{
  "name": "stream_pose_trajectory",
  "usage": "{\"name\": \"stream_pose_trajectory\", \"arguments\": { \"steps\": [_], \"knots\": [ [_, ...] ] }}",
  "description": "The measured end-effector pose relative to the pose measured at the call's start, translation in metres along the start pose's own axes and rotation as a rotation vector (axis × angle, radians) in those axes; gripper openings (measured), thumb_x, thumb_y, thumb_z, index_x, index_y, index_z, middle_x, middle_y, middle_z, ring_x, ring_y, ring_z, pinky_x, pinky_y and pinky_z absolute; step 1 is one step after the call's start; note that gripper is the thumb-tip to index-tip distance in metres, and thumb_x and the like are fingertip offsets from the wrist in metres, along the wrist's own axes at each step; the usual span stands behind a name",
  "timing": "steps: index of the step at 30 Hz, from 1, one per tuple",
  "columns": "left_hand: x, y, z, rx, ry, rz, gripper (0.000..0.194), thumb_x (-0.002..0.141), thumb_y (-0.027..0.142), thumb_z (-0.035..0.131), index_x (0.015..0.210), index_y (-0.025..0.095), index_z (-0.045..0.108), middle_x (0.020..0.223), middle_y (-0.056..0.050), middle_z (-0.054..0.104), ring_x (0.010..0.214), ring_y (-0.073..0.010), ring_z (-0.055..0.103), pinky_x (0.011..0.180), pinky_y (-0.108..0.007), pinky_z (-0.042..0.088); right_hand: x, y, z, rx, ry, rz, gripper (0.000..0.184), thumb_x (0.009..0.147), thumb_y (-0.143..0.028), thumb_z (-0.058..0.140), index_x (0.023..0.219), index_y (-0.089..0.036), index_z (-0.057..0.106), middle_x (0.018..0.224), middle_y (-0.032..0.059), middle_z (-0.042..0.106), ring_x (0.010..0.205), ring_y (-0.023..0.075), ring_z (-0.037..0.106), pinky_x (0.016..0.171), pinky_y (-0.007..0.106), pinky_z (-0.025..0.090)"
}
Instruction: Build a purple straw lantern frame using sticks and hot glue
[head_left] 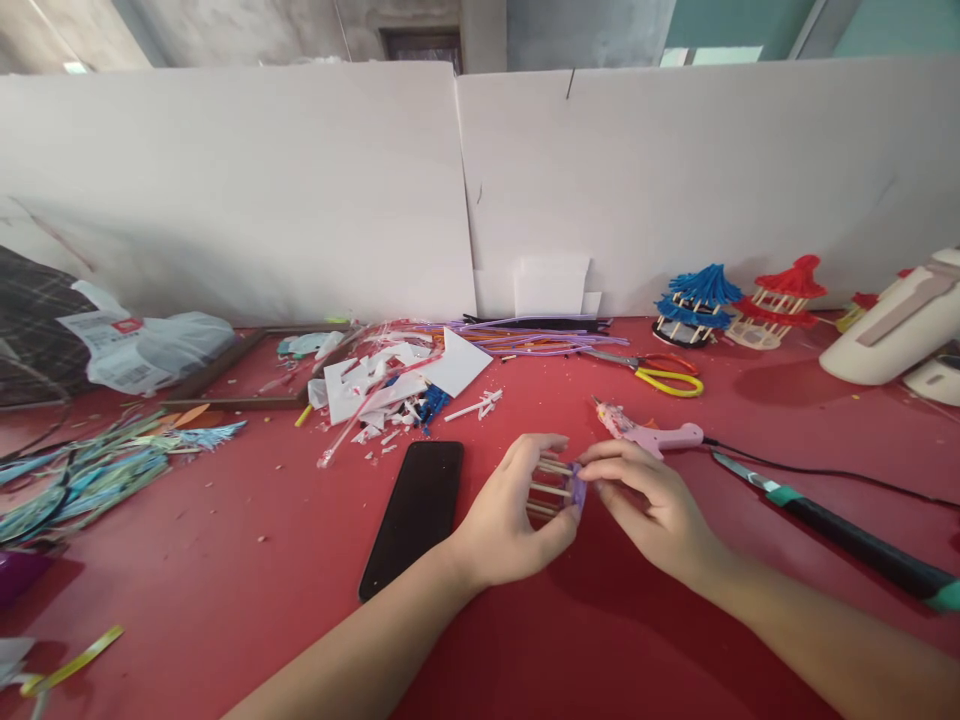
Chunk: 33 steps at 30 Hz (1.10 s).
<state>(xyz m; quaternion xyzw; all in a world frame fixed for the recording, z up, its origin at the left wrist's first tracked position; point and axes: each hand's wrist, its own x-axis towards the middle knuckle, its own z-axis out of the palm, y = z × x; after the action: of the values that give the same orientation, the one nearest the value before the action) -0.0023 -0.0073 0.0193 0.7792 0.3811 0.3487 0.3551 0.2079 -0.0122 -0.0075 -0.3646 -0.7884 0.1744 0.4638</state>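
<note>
Ideally, the left hand (502,520), gripping the stick frame (551,490) above the red table (225,600), steadies it without crushing while the right hand (660,510), fingertips at its purple edge (578,487) (pinching or not, I cannot tell), presses lightly.

My sticks (551,490) are tan, their rim (578,487) purple, my tabletop (225,560) red.
I see a solid black phone (412,520), a pink glue gun (664,437) with black cord (750,458), yellow-and-red scissors handles (646,374), a black-and-green knife handle (855,543), a bright blue model (707,287), a red model (793,284), plain white boards (225,180), and dark cloth (37,320) in pale checks.
</note>
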Motion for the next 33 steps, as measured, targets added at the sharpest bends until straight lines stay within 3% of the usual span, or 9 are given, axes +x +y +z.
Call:
{"name": "stream_pose_trajectory", "arguments": {
  "steps": [8, 12, 14, 16, 18, 21, 24, 27, 33],
  "knots": [
    [0.001, 0.000, -0.001, -0.042, -0.018, -0.038, 0.045, 0.083, 0.024, 0.063, 0.125, 0.020, 0.049, 0.122, -0.014, 0.063, 0.111, -0.0271, 0.065, 0.094, -0.045, 0.056, -0.004, -0.001, 0.005, 0.054, -0.010, 0.039, 0.035, 0.095, -0.009, 0.050, 0.119, -0.031, 0.061, 0.112, 0.0035, 0.067, 0.106, 0.0159, 0.067, 0.093, 0.032, 0.057],
    [0.001, 0.000, -0.001, -0.055, -0.032, -0.046, 0.045, 0.082, 0.025, 0.064, 0.125, 0.019, 0.049, 0.124, -0.014, 0.062, 0.112, -0.0266, 0.065, 0.095, -0.045, 0.057, 0.001, -0.002, 0.001, 0.067, 0.008, 0.115, 0.059, 0.095, -0.016, 0.051, 0.149, -0.033, 0.033, 0.131, 0.0089, 0.060, 0.113, 0.0189, 0.066, 0.093, 0.036, 0.060],
    [0.001, 0.001, -0.002, -0.062, -0.036, -0.074, 0.046, 0.082, 0.026, 0.064, 0.125, 0.018, 0.049, 0.124, -0.015, 0.061, 0.111, -0.0266, 0.065, 0.093, -0.045, 0.058, 0.010, -0.004, -0.019, -0.112, -0.035, 0.117, 0.060, 0.095, -0.020, 0.052, 0.150, -0.031, 0.033, 0.137, 0.0109, 0.057, 0.118, 0.0218, 0.065, 0.097, 0.040, 0.059],
    [0.000, 0.001, -0.002, -0.083, -0.053, -0.116, 0.046, 0.082, 0.027, 0.064, 0.125, 0.018, 0.048, 0.126, -0.016, 0.060, 0.110, -0.0266, 0.066, 0.088, -0.042, 0.060, 0.016, -0.004, -0.051, -0.405, -0.137, 0.147, 0.044, 0.095, -0.027, 0.052, 0.139, -0.031, 0.050, 0.134, 0.0091, 0.062, 0.122, 0.0264, 0.063, 0.101, 0.045, 0.055],
    [-0.001, 0.000, -0.002, -0.097, -0.067, -0.139, 0.046, 0.083, 0.027, 0.065, 0.125, 0.019, 0.048, 0.126, -0.015, 0.060, 0.109, -0.0261, 0.067, 0.084, -0.040, 0.062, 0.014, 0.001, -0.088, -0.605, -0.239, 0.255, 0.036, 0.095, -0.037, 0.051, 0.130, -0.028, 0.059, 0.129, 0.0091, 0.068, 0.116, 0.0293, 0.067, 0.096, 0.045, 0.057],
    [-0.002, -0.001, -0.002, -0.111, -0.080, -0.142, 0.047, 0.083, 0.026, 0.065, 0.126, 0.020, 0.048, 0.127, -0.015, 0.059, 0.108, -0.0254, 0.067, 0.085, -0.040, 0.062, -0.005, 0.017, -0.134, -0.783, -0.326, 0.411, 0.038, 0.089, -0.048, 0.054, 0.119, -0.029, 0.067, 0.123, 0.0088, 0.072, 0.105, 0.0349, 0.072, 0.083, 0.050, 0.061],
    [-0.001, -0.002, -0.002, -0.140, -0.096, -0.148, 0.047, 0.084, 0.027, 0.065, 0.127, 0.019, 0.048, 0.128, -0.016, 0.058, 0.106, -0.0244, 0.068, 0.083, -0.039, 0.063, -0.016, 0.041, -0.156, -0.811, -0.329, 0.474, 0.036, 0.087, -0.050, 0.055, 0.110, -0.027, 0.071, 0.117, 0.0101, 0.075, 0.100, 0.0348, 0.074, 0.080, 0.048, 0.062],
    [0.000, -0.002, -0.003, -0.136, -0.088, -0.146, 0.047, 0.083, 0.025, 0.066, 0.126, 0.020, 0.049, 0.127, -0.015, 0.059, 0.107, -0.0244, 0.067, 0.083, -0.038, 0.062, 0.000, 0.066, -0.158, -0.799, -0.313, 0.541, 0.033, 0.091, -0.042, 0.051, 0.110, -0.023, 0.070, 0.113, 0.0104, 0.076, 0.097, 0.0305, 0.074, 0.080, 0.041, 0.061],
    [0.000, 0.000, -0.004, -0.121, -0.075, -0.118, 0.046, 0.082, 0.024, 0.067, 0.125, 0.020, 0.049, 0.124, -0.014, 0.061, 0.106, -0.0243, 0.067, 0.083, -0.038, 0.062, 0.074, 0.120, -0.138, -0.817, -0.419, 0.567, 0.033, 0.095, -0.023, 0.055, 0.126, -0.016, 0.062, 0.126, 0.0121, 0.069, 0.113, 0.0249, 0.067, 0.097, 0.036, 0.053]
  ]
}}
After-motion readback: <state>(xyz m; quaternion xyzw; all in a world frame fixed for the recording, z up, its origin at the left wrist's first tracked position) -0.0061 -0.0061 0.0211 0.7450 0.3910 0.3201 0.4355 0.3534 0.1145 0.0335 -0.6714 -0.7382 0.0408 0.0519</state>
